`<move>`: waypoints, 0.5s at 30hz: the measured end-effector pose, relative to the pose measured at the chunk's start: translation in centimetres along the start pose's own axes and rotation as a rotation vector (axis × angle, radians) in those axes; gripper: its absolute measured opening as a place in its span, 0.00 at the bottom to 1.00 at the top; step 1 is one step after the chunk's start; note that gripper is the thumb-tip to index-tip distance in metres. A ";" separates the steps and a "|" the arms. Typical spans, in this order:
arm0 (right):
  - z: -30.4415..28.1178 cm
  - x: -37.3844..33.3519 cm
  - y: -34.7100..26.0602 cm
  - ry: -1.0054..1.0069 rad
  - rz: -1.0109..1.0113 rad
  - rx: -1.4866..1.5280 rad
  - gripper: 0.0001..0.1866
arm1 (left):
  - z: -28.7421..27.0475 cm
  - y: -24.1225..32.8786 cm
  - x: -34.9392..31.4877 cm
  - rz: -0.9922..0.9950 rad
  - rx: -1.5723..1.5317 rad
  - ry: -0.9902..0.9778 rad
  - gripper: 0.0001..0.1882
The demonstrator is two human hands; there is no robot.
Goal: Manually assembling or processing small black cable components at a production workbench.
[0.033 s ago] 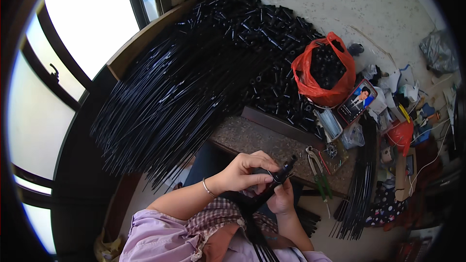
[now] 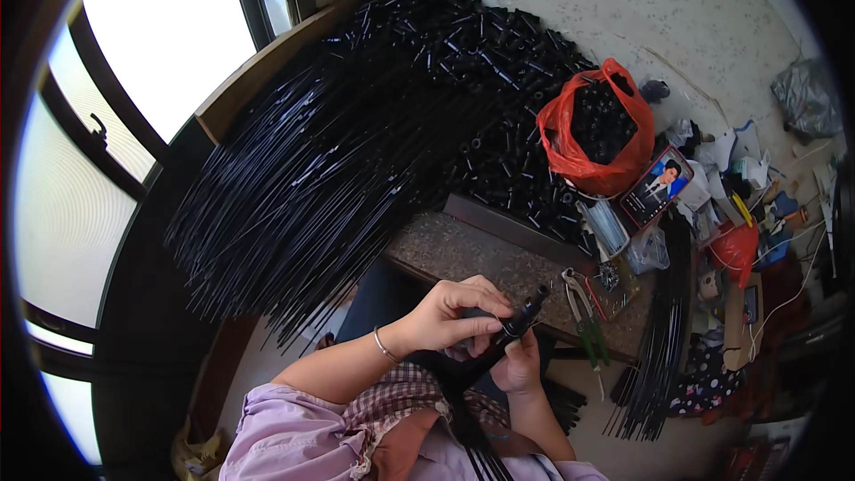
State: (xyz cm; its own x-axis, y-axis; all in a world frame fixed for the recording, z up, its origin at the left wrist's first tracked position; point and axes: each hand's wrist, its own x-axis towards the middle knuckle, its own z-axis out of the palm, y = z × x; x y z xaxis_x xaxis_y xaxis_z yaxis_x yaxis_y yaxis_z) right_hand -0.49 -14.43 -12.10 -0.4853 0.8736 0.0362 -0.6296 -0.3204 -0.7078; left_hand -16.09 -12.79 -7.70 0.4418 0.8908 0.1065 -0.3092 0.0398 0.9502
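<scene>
In front of my body I hold a black tubular fitting (image 2: pixel 529 307), tilted up and to the right. Dark thin rods (image 2: pixel 472 441) hang below it toward my lap. My left hand (image 2: pixel 463 310) has its thumb and fingers pinched at the fitting's side, near a fine pale strand that looks like wire. From below and to the right, my right hand (image 2: pixel 518 363) is closed round the fitting, its fingers partly hidden. Pliers with green handles (image 2: pixel 583 316) lie on the speckled worktop (image 2: pixel 472 249), right of my hands.
A large heap of black rods (image 2: pixel 294 187) fills the left. Short black tubes (image 2: pixel 481 44) are piled behind it. A red plastic bag (image 2: pixel 557 147) holds black parts. Beside it stands a phone (image 2: pixel 657 187), with a metal bar (image 2: pixel 512 227) nearer. More rods (image 2: pixel 655 347) hang over the right edge.
The fitting's upper end has shifted very slightly to the right. Both hands keep their grip, and nothing else has visibly moved.
</scene>
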 end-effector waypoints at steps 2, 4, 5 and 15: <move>-0.1 0.2 0.2 -0.031 -0.011 -0.002 0.18 | -0.6 -0.9 0.3 0.327 0.109 -0.082 0.17; 0.7 0.6 -0.2 -0.033 -0.031 -0.032 0.19 | -1.0 -1.0 0.5 0.466 0.237 -0.117 0.15; 0.9 0.5 -0.2 0.031 -0.006 -0.037 0.16 | -0.6 -1.4 0.2 0.261 0.031 -0.080 0.15; 1.3 0.8 -0.2 0.109 -0.011 0.005 0.13 | -0.3 -2.3 1.1 0.277 -0.078 -0.020 0.12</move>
State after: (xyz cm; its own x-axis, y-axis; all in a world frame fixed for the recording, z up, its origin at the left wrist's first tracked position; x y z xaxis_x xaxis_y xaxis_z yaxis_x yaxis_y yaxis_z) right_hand -1.49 -14.15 -11.01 -0.4095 0.9117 -0.0334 -0.6376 -0.3122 -0.7042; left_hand -15.17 -11.70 -9.83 0.3477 0.8636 0.3650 -0.4837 -0.1683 0.8589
